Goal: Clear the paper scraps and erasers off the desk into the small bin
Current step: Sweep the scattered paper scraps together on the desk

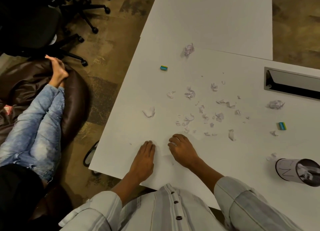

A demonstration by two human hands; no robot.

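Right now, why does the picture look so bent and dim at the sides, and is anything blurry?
Head view: the wide-angle lens bows the desk edges; warm light falls brightest on the desk top, while the office chair at far left sinks into dark; the small paper scraps look soft, without fine detail; the bin is cut off by the right edge; both hands cast only faint shadows.

- The white desk [216,23] is bare at the far end, so there is lots of room there.
- Paper scraps [204,113] lie all over the middle, with small gaps between them.
- The small bin [297,172] lies on its side at the right edge.
- A slot in the desk [292,83] sits at the far right.
- The near left corner is bare.
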